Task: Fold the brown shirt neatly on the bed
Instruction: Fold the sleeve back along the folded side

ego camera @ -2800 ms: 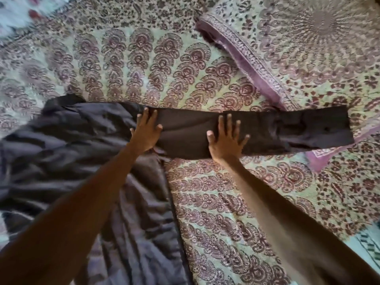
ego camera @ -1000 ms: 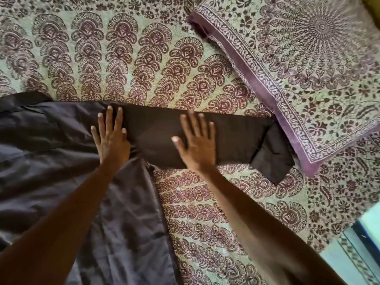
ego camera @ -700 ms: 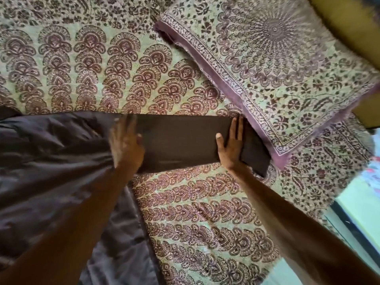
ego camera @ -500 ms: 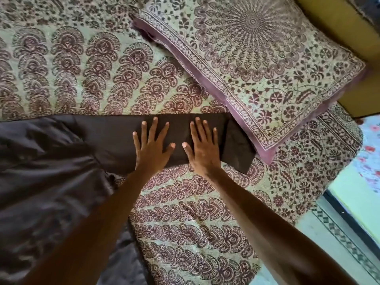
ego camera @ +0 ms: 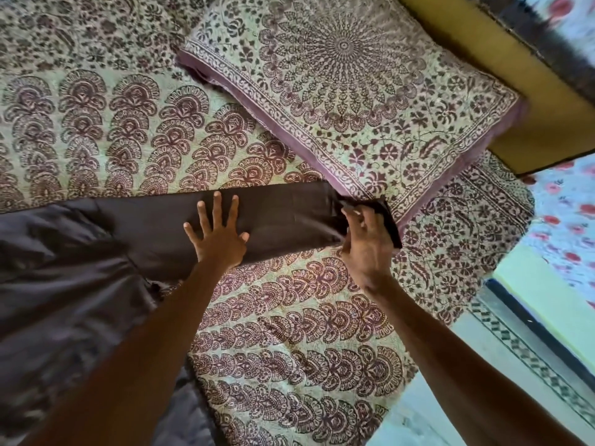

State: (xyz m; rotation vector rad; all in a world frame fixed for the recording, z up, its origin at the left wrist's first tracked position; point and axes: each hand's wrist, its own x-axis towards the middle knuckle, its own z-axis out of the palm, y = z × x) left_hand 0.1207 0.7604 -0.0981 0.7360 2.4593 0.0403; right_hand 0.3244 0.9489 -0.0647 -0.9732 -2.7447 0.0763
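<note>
The brown shirt (ego camera: 96, 272) lies spread on the bed (ego camera: 289, 333), its sleeve stretched towards the pillow (ego camera: 354, 101). Your left hand (ego camera: 219, 239) presses flat and open on that sleeve; your right hand (ego camera: 365, 243), blurred, seems to pinch the doubled cuff end. It's thin, limp, light cloth, so take it by the edges and folds.

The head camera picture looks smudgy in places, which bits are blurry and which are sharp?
In the head view, the right hand is smeared by motion at the sleeve end of the brown shirt; the left hand, flat on the sleeve, is sharper; the pillow print is crisp; the top right corner is blurred; the wide lens bends the edges.
</note>
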